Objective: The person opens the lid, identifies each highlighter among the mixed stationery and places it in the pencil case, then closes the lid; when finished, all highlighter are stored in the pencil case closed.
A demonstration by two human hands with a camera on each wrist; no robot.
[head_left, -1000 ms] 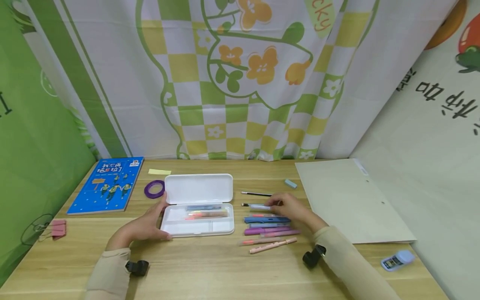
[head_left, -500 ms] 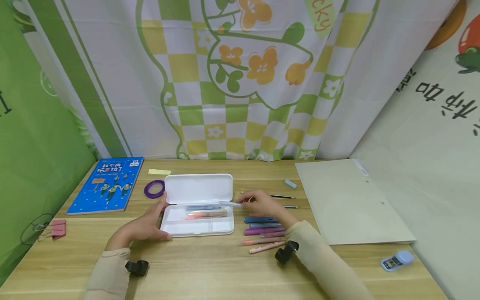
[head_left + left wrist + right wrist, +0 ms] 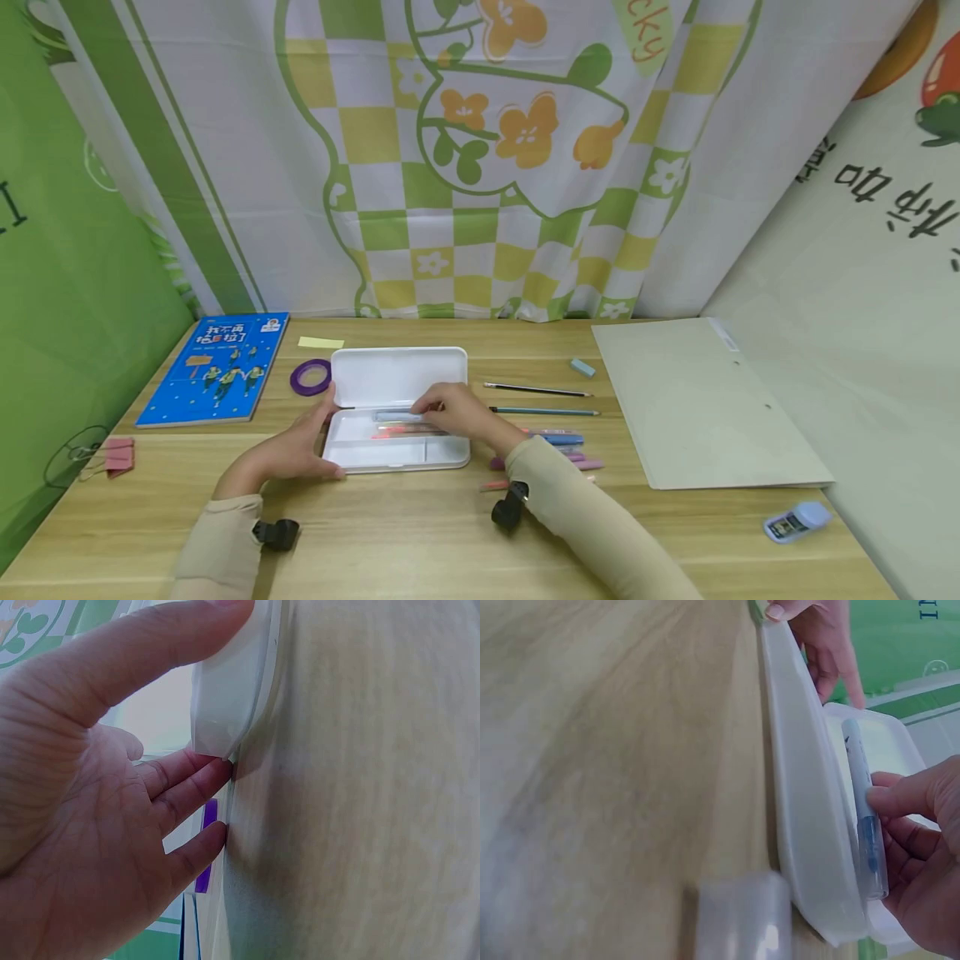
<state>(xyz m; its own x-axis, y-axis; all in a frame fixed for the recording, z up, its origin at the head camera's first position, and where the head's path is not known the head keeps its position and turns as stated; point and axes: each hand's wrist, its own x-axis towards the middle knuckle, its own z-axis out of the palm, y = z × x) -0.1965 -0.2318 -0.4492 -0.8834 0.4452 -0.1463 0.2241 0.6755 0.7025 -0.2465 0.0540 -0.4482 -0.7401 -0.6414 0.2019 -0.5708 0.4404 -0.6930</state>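
A white pencil case (image 3: 375, 454) lies open, its lid (image 3: 390, 377) folded back. My left hand (image 3: 288, 454) holds it by the left end, thumb at the front corner and fingers at the back. Over the rear compartment, my right hand (image 3: 461, 412) pinches a light-blue marker (image 3: 860, 769) with a clear cap between thumb and fingers. In the right wrist view the marker overlaps the case. Several orange and pink pens (image 3: 397, 431) rest in that compartment, partly hidden by the right hand. The front compartments (image 3: 375, 452) show bare white plastic.
Right of the case lie a black pencil (image 3: 536, 389), a teal pencil (image 3: 543, 411) and several pens (image 3: 564, 439), partly behind the right sleeve. Around them are an eraser (image 3: 582, 367), folder (image 3: 705, 408), glue stick (image 3: 797, 522), purple tape roll (image 3: 311, 377), book (image 3: 217, 371) and binder clip (image 3: 119, 457).
My right hand has carried the light-blue marker leftward from beside the pencils to over the case's rear compartment. The left hand has stayed at the case's left end.
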